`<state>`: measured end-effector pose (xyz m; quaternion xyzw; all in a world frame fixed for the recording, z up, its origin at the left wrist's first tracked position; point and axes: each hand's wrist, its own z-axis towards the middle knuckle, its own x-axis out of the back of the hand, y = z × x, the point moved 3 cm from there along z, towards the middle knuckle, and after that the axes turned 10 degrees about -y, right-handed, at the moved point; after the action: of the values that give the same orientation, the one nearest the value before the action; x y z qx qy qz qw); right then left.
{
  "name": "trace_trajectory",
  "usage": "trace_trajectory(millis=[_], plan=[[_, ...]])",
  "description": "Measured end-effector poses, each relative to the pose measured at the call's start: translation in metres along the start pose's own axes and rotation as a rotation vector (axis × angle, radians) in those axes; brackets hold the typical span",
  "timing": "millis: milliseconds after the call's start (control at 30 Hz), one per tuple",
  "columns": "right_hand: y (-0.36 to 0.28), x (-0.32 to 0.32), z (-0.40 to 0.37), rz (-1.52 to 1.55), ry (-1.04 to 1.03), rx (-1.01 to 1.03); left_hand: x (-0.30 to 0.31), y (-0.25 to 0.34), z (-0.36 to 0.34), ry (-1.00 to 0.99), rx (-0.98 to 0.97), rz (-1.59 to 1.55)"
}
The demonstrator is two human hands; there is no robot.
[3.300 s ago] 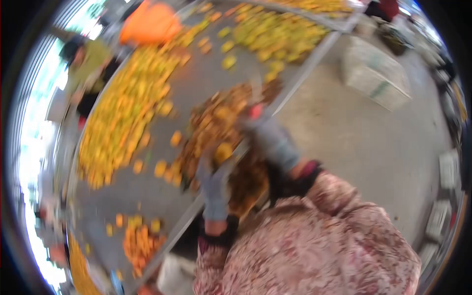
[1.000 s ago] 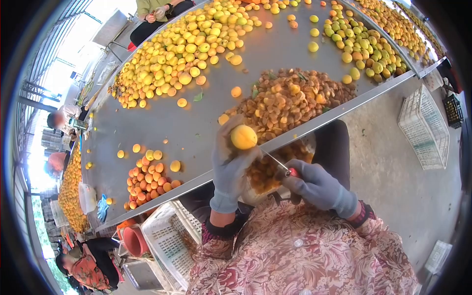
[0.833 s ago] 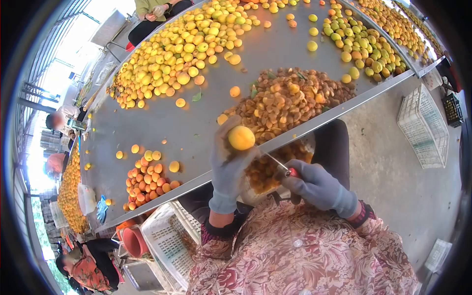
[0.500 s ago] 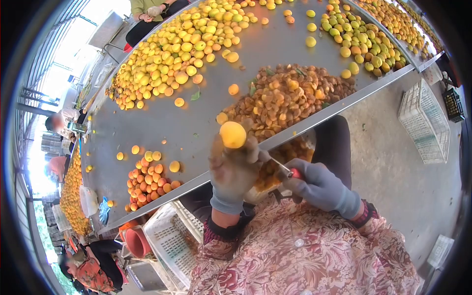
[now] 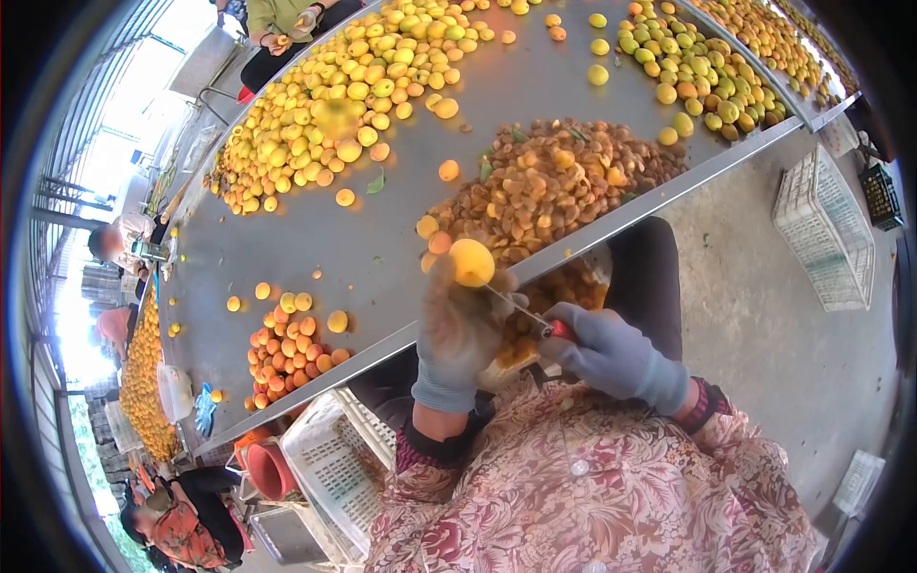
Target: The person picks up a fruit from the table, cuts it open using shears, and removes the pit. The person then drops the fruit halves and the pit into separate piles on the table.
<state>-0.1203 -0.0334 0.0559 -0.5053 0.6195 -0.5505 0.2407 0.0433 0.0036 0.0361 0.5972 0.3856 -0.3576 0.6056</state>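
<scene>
My left hand (image 5: 454, 334), in a grey work glove, is closed on a yellow-orange apricot (image 5: 472, 263) held up by the fingertips, over the table's front edge. My gloved right hand (image 5: 616, 355) grips a small tool with a red handle (image 5: 560, 330) and a thin metal shaft (image 5: 518, 306). The shaft slants up to the left, its end right at the lower side of the apricot. Just behind the hands lies a heap of brown apricot stones (image 5: 564, 201). Below the edge, partly hidden by my hands, orange fruit pieces (image 5: 571, 291) sit at my lap.
Yellow apricots (image 5: 325, 124) are piled at the back left, greener ones (image 5: 721, 86) at the back right, and orange ones (image 5: 287, 353) near the left front edge of the metal table (image 5: 382, 234). White crates (image 5: 826, 229) stand on the floor. Other people sit along the left.
The apricot in my left hand has shifted right and slightly down. The tool's shaft, lower and apart from the fruit before, now reaches it. My right hand has moved a little left.
</scene>
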Motion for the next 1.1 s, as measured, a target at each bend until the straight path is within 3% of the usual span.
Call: trace_trajectory(millis=[433,500,533,567,600,667,767,900,967,1100], plan=[[0.01,-0.007,0.003,-0.127,-0.027,-0.169,0.038,-0.01,0.004,0.155,-0.041,0.326],[0.023,-0.012,0.008,-0.106,-0.011,-0.133,0.036,-0.012,0.007,0.202,-0.182,0.307],[0.034,-0.016,0.011,-0.128,0.031,-0.056,0.071,-0.018,0.004,0.252,-0.286,0.737],[0.03,-0.016,0.011,-0.162,0.032,-0.076,0.054,-0.015,0.007,0.311,-0.292,0.723],[0.028,-0.015,0.013,-0.186,0.026,-0.105,0.038,-0.016,0.01,0.316,-0.207,0.477],[0.029,-0.012,0.015,-0.103,0.004,-0.097,0.036,-0.018,0.011,0.298,-0.174,0.499],[0.016,-0.003,0.012,-0.01,-0.08,-0.187,0.051,-0.017,0.02,0.357,-0.295,0.875],[0.032,-0.011,0.022,-0.032,-0.022,-0.172,0.053,-0.018,0.03,0.358,-0.256,0.874],[0.05,-0.019,0.034,-0.229,0.008,0.04,0.054,-0.028,0.035,0.465,-0.045,0.212],[0.069,-0.019,0.043,-0.256,-0.026,0.033,0.057,-0.021,0.032,0.507,-0.046,0.237]])
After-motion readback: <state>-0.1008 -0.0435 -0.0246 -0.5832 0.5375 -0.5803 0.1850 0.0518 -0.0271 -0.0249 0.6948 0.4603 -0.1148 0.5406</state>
